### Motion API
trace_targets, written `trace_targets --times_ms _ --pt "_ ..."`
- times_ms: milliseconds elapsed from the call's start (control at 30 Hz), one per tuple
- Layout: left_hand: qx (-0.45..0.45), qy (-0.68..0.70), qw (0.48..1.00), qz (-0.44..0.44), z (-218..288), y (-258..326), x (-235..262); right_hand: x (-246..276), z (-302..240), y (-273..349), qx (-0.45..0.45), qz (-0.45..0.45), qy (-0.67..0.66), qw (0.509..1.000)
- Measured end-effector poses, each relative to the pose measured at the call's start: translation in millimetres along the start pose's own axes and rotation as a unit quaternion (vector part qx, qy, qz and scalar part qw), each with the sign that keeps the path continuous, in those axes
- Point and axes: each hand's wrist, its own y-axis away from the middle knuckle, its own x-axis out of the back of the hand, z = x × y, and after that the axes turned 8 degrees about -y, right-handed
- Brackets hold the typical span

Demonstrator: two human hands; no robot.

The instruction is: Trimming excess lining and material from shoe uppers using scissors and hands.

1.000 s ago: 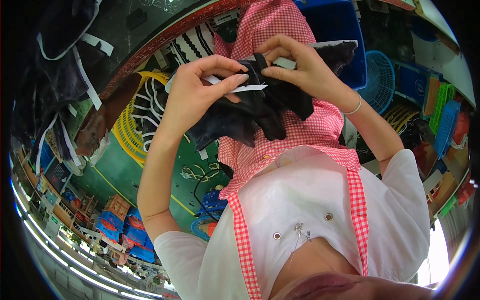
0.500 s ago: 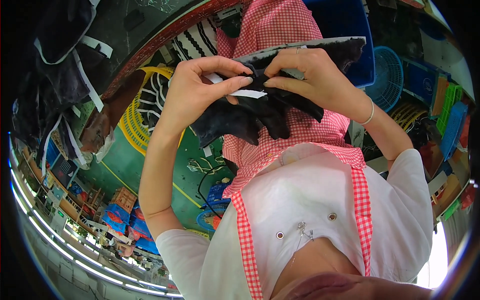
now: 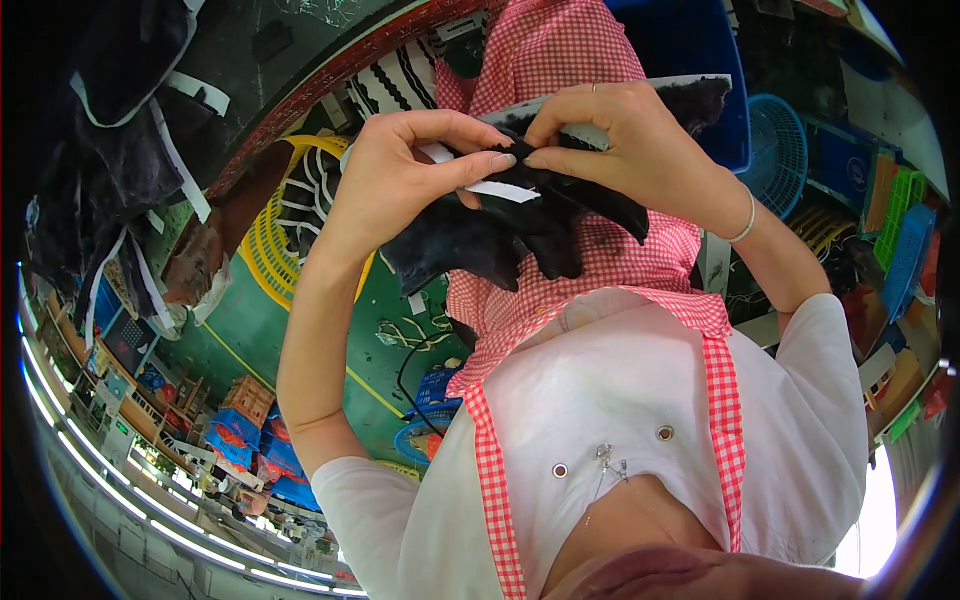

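Black fabric (image 3: 455, 248): we see it caught between both hands' fingertips, hanging below them over the checked apron (image 3: 625, 262), its long axis seemingly crosswise, left hand to right.
Pinched spot: directly between the hands; we find neither clearly nearer.
Left hand (image 3: 405, 175): thumb and forefinger closed on the fabric; a white strip (image 3: 508, 191) juts from beneath its thumb rightward.
Right hand (image 3: 620, 140): pinching the same fabric.
Outward: yellow basket (image 3: 262, 262) left of the left wrist, blue bin (image 3: 690, 45) beyond the right hand.

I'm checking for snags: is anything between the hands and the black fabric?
Nothing visible: the left hand and right hand both pinch the black fabric. A white strip pokes out from under the left hand.
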Motion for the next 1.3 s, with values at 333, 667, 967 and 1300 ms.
trace_targets --times_ms 333,667,967,1300 --pt "0.017 -0.027 0.999 -0.007 1 -5 -1 -2 0 1 -0.003 0.033 -0.058 0.998" --pt "0.005 -0.015 1.000 -0.015 3 -8 -3 -3 2 4 0.012 0.047 -0.043 0.998" --pt "-0.028 0.022 0.999 -0.017 -6 -8 -4 -4 6 3 0.157 0.019 0.104 0.982" --pt "-0.030 -0.052 0.995 0.080 -6 5 -3 -25 15 29 0.266 0.012 0.122 0.956"
